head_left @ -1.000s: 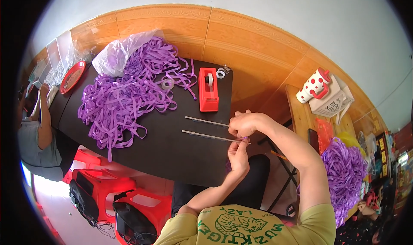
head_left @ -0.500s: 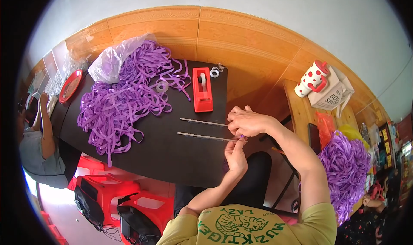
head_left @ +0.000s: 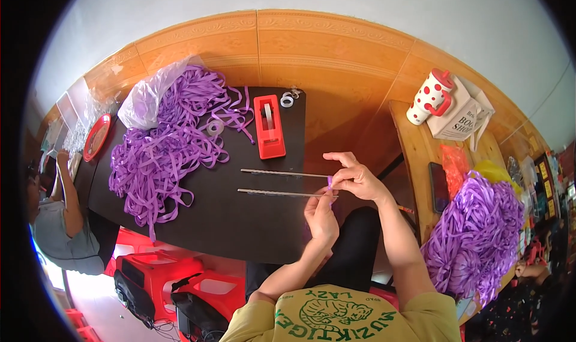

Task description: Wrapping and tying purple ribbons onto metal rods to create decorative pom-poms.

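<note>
- Far left: a person in a grey top (head_left: 69, 237), beside the table's far end.
- Upper left: a red oval plate (head_left: 96, 139) near that end; lower left, red plastic stools (head_left: 162, 263) crowd below the front edge.
- Left of centre: a tangled heap of flat purple ribbon (head_left: 150, 168), with a translucent plastic bag (head_left: 139, 107) at its top, blocks the table's rear left.
- Centre: a black table (head_left: 234, 237); its surface shows from the heap rightward and down to the curved front edge.
- Above centre: a red tape dispenser (head_left: 274, 148), near the table's right edge.
- Centre: two thin grey rods (head_left: 270, 192), roughly parallel, reach past that edge.
- Right of centre: the left hand (head_left: 322, 222) pinches by the lower rod's end; the right hand (head_left: 360, 183) pinches a short purple ribbon strip (head_left: 329, 183) at the rod ends.
- Right: a gap, then a wooden bench (head_left: 413, 145) carrying a dark phone (head_left: 438, 187), a red-dotted white tumbler (head_left: 429, 96), a beige bag (head_left: 462, 120) and a glossy purple ribbon bundle (head_left: 474, 240).
</note>
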Tool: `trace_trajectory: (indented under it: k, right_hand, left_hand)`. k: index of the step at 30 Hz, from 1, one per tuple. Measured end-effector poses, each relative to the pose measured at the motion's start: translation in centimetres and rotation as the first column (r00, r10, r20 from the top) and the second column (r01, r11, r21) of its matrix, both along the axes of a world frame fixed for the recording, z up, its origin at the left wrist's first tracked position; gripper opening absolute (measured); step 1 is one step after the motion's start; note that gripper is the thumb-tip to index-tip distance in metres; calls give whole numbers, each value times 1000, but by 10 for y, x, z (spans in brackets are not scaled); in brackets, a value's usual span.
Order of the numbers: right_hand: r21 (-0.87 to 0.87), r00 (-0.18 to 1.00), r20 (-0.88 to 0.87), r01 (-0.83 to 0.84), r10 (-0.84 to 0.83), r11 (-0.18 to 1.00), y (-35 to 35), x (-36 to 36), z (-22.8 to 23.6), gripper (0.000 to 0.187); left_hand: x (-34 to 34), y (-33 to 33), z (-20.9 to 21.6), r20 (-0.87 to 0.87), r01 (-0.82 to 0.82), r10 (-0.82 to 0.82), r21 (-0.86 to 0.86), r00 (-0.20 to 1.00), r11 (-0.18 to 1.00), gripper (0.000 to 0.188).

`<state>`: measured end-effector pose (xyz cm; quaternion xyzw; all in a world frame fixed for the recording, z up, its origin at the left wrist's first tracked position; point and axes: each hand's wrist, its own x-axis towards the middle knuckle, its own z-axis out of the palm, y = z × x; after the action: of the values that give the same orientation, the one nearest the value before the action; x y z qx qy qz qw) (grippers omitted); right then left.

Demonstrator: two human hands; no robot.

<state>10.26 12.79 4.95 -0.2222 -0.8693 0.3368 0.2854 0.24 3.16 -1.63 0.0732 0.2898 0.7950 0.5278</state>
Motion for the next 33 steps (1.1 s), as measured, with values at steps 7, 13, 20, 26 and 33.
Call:
trace_trajectory:
  k: [7,13,20,26,33]
  right_hand:
    - [-175,970,-240,-5,-37,985,-2,4,-32,7]
    - [-587,863,-488,-215,-129,781,-4,11,-64,12]
    - [-661,705,-647,-328,-291,675,1,-9,-89,17]
    - [-640,594,-758,-598,-269,483,-6,-47,-114,17]
    - [-953,693,-282,-283,-663,108,-26,-34,-129,22]
  left_hand:
    - [1,-2,9,6,-9,9,-4,1000,1000,6]
    - [2,-1,8,-21,-9,9,-33,1000,999,8]
    - [0,-3,3,-96,-31,20,-115,995,993,4]
    - [0,-4,7,-65,19,-25,-100,998,995,9]
    - [0,-11,2,-81,44,-53,-117,995,992,12]
